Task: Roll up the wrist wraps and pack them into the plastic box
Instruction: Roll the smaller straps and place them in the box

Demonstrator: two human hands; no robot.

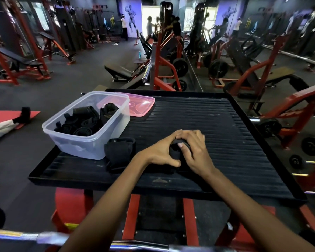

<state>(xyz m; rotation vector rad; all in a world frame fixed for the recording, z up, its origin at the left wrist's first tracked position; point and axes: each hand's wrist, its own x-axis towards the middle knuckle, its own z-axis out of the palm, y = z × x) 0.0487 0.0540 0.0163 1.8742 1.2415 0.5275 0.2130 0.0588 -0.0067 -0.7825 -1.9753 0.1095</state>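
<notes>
Black wrist wrap (178, 151) sits on the ribbed black platform (216, 124), near its front edge, mid-roll. The coil is between both hands; a loose tail runs toward the person, mostly hidden under the palms. Left hand (160, 153) is closed around the coil's left side, thumb down by the tail. Right hand (195, 150) is closed over the top and right side, one fingertip pressing the roll's face. Both are gripping the same wrap.

To do the step well, I'd judge: keep the tail taut, turn the coil evenly, and pin the layers with thumbs so the edges stay flush and don't telescope. Close the end fastening, if there is one, before letting go; it isn't visible here.

A second wrap (119, 153), unrolled and crumpled, lies just left of the hands, touching the plastic box (76, 140). The box is clear, lid off, at the platform's left, already holding several black rolls (84, 124) in the far half; the near end looks free. The pink lid (140, 106) lies flat behind the box.

Probably late in the task: this roll plus one more.
</notes>
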